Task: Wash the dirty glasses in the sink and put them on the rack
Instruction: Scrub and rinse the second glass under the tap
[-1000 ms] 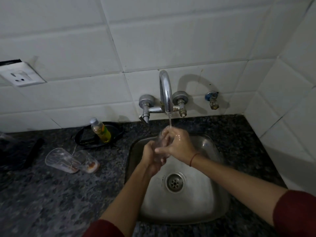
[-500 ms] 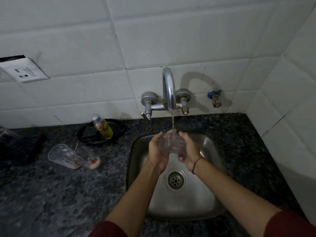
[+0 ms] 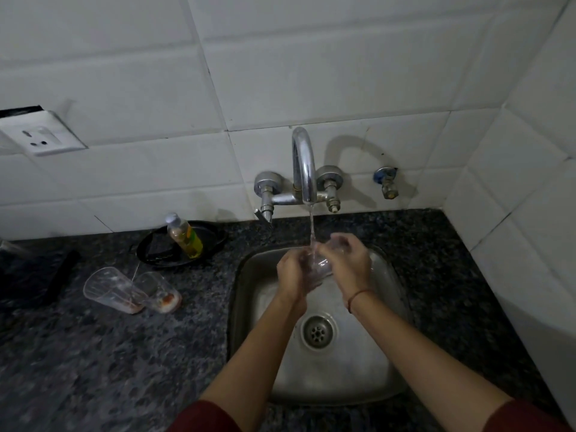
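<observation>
Both hands are over the sink point(image 3: 343, 375), closed around one clear glass point(image 3: 321, 267) held under the tap point(image 3: 304, 163) — a thin stream of water point(image 3: 311, 226) runs from the spout down onto it. The left hand point(image 3: 292, 272) wraps the glass from its left side with curled fingers. The right hand point(image 3: 350, 263) grips it from the right, fingers bent over the upper part, with a red thread point(image 3: 358, 296) round the wrist. The glass is up above the basin, well clear of the drain point(image 3: 318, 331). On the dark speckled worktop point(image 3: 93, 353) left of the sink, two more glasses lie on their sides, touching — a larger glass point(image 3: 109, 289) and a smaller glass point(image 3: 160, 294), both with reddish residue near the base. Behind them a bottle point(image 3: 184, 236) of yellow-green liquid sits in a black dish point(image 3: 215, 236) by the tiled wall.
</observation>
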